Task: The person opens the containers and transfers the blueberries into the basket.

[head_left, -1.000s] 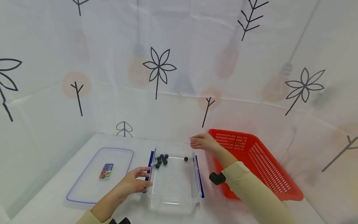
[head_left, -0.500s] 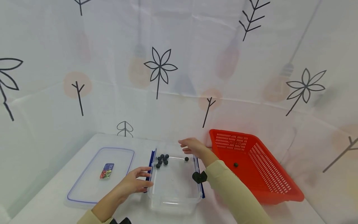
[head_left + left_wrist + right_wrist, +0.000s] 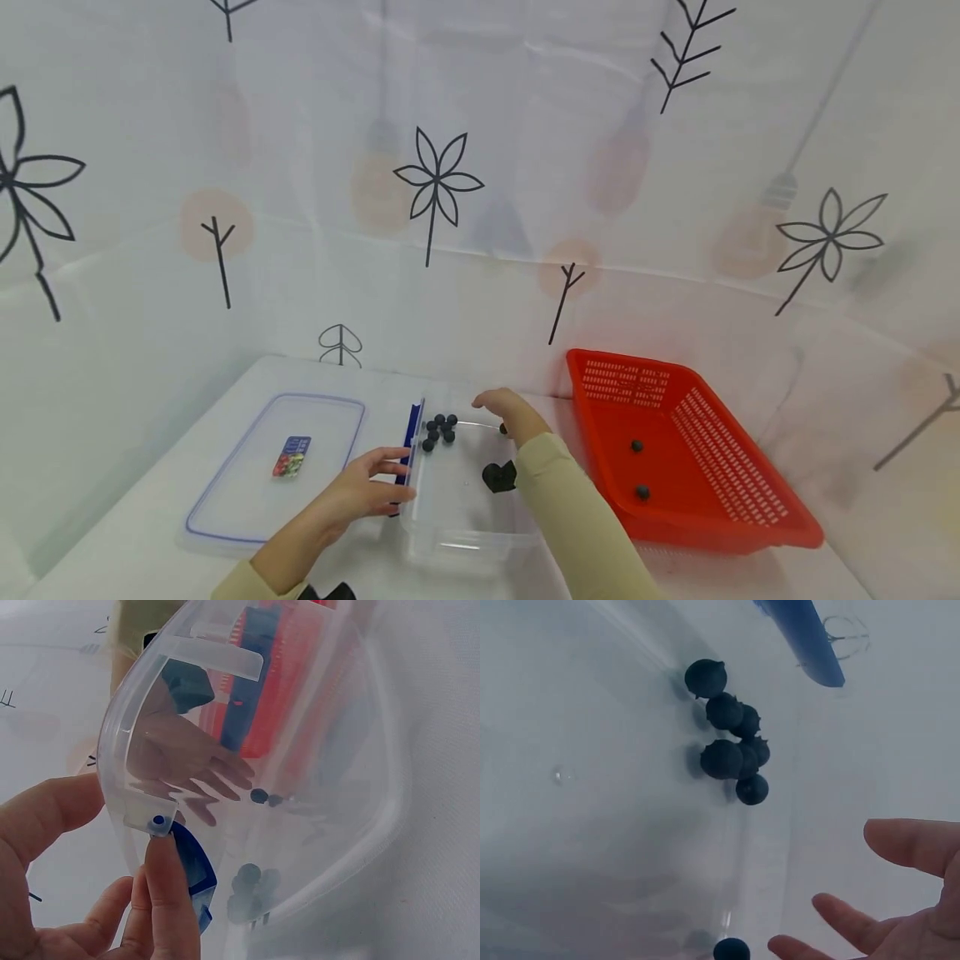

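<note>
Head view: we find the left hand (image 3: 358, 494) grasping the left wall of the clear box (image 3: 457, 546) at its blue clasp (image 3: 411, 433). The right hand (image 3: 510, 413), fingers relaxed and holding nothing, hovers inside the box over a lone berry (image 3: 503, 429); a berry cluster (image 3: 439, 428) lies at the far left corner. Two berries sit in the red basket (image 3: 720, 475).

Left wrist view: we see thumb and fingers (image 3: 171, 900) pinching the wall.

Right wrist view: we see loose fingers (image 3: 911, 841) beside the cluster (image 3: 731, 742).

Right hand (image 3: 504, 410) back over box (image 3: 468, 508) — second berry (image 3: 642, 492) in basket (image 3: 720, 508).
</note>
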Demonstrator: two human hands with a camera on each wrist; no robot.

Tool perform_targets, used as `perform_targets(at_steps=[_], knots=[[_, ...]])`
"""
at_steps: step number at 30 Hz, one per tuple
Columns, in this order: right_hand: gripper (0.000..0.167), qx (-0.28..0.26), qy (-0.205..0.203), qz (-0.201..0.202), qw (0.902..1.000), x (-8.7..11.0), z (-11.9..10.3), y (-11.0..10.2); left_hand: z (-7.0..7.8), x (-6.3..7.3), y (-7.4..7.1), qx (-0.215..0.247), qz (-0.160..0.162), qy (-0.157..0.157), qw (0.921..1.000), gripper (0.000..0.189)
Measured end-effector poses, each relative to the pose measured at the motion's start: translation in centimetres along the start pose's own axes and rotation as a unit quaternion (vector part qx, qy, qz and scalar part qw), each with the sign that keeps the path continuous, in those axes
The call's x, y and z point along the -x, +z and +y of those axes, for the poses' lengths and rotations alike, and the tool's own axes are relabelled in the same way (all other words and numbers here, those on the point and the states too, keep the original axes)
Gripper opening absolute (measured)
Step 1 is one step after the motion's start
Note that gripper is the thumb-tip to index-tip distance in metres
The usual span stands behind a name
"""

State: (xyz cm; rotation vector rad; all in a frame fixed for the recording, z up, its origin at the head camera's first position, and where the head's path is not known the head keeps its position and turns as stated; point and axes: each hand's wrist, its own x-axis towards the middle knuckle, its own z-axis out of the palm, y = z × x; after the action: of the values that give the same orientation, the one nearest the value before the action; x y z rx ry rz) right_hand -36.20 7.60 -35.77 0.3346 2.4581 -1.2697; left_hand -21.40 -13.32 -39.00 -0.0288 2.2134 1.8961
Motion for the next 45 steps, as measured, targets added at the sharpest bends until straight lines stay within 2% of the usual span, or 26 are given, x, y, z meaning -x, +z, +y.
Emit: perform_targets(at_steps=[6, 11, 15, 17, 22, 24, 28, 31, 34, 38, 41, 45], knots=[[0.057, 0.038, 0.001, -0.002, 0.9993, 0.8, 0.5, 0.0, 0.0, -0.1, 0.2, 0.001, -0.004, -0.001, 1.0, 0.065], [0.051, 0.01, 0.016, -0.005, 0.9998, 0.5, 0.6, -0.1, 0.0, -0.1, 0.2, -0.002, 0.0, 0.0, 1.0, 0.065], [0.038, -0.013, 0.01, -0.008, 0.9998, -0.2, 1.0, 0.1, -0.1, -0.2, 0.2, -0.005, 0.006, -0.002, 1.0, 0.065], [0.031, -0.023, 0.0, -0.016, 0.9996, -0.3, 1.2, 0.2, -0.1, -0.2, 0.2, -0.006, 0.008, -0.003, 0.9999, 0.065], [0.034, -0.042, -0.033, -0.072, 0.9959, -0.4, 1.6, 0.5, -0.2, -0.2, 0.2, -0.006, 0.01, -0.001, 0.9999, 0.064], [0.038, -0.021, -0.049, -0.098, 0.9938, -0.6, 1.8, 0.7, -0.1, -0.1, 0.1, -0.006, 0.011, -0.002, 0.9999, 0.064], [0.035, 0.077, -0.083, -0.114, 0.987, -0.6, 1.9, 0.8, 0.0, -0.2, 0.1, -0.005, 0.013, -0.007, 0.9999, 0.065], [0.035, 0.165, -0.107, -0.101, 0.9752, -0.5, 1.8, 0.9, 0.1, -0.1, 0.1, -0.003, 0.011, -0.009, 0.9999, 0.064], [0.032, 0.225, -0.13, -0.094, 0.9612, -0.5, 1.7, 1.1, 0.2, 0.0, 0.1, 0.001, 0.005, -0.007, 1.0, 0.064], [0.025, 0.247, -0.144, -0.094, 0.9535, -0.5, 1.6, 1.4, 0.3, 0.1, 0.1, 0.004, 0.001, -0.005, 1.0, 0.064], [0.022, 0.248, -0.148, -0.096, 0.9526, -0.4, 1.6, 1.5, 0.3, 0.1, 0.1, 0.005, 0.001, -0.006, 1.0, 0.064], [0.019, 0.199, -0.156, -0.104, 0.9618, -0.2, 1.4, 1.3, 0.2, 0.0, 0.1, 0.003, 0.007, -0.01, 0.9999, 0.065]])
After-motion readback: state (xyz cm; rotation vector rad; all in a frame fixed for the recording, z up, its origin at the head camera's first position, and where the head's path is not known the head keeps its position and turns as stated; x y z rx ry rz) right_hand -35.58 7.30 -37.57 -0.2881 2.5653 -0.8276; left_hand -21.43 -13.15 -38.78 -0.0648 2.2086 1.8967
